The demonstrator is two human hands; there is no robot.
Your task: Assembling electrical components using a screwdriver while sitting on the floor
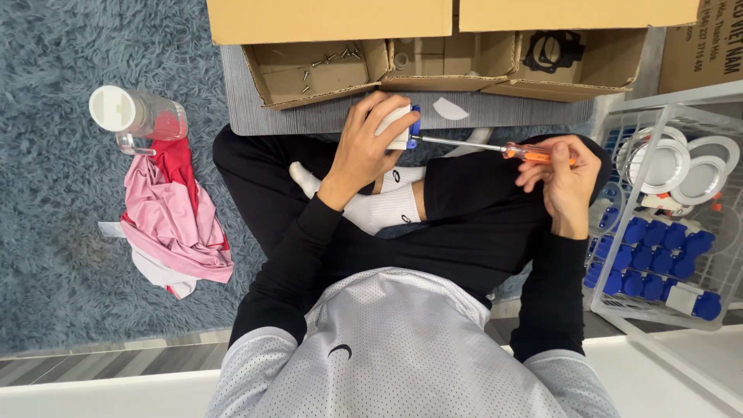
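Item: screwdriver, pinched at its orange handle by my right hand, shaft lying level, tip leftward into the white-and-blue plug clasped in my left hand.

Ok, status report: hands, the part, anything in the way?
Left hand grips white-and-blue part. Right hand holds orange screwdriver, tip at part. Nothing blocking.

L hand up front, fingers curled down & clamped, wrist bent inward. R hand off to the side, fingers pinched tight w/ thumb on top. Both forearms in black sleeves, elbows tucked.
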